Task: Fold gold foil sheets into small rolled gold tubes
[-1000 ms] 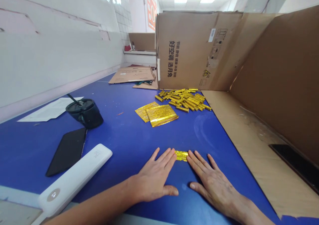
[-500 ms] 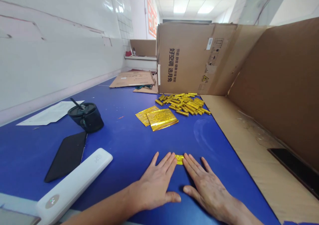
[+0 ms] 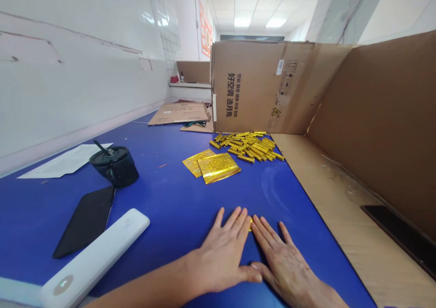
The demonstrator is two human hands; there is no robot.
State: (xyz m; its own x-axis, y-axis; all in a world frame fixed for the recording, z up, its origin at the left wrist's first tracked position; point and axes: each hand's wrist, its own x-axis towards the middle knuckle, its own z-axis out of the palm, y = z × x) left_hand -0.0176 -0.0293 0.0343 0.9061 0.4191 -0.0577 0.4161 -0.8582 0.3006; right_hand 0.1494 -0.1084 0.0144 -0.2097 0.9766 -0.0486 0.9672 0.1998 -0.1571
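Note:
Both hands lie nearly flat on the blue tabletop, palms down. My left hand (image 3: pixel 223 253) and my right hand (image 3: pixel 288 258) press their fingertips on a small gold foil piece (image 3: pixel 251 224), of which only a sliver shows between them. Their fingers are stretched out, and the two thumbs meet below. Beyond the hands rest two stacks of flat gold foil sheets (image 3: pixel 220 167), one partly over the other. Behind these, a pile of rolled gold foil tubes (image 3: pixel 255 149) lies against the cardboard box.
On the left are a dark lidded mug (image 3: pixel 119 169), a white paper (image 3: pixel 64 162), a black phone (image 3: pixel 85 221) and a long white device (image 3: pixel 98 255). A large cardboard box (image 3: pixel 255 90) stands behind. Another dark flat object (image 3: pixel 402 235) lies on cardboard at the right.
My left hand has moved right, closer to my right hand, covering more of the foil piece. The thumbs now touch. The camera view has shifted slightly.

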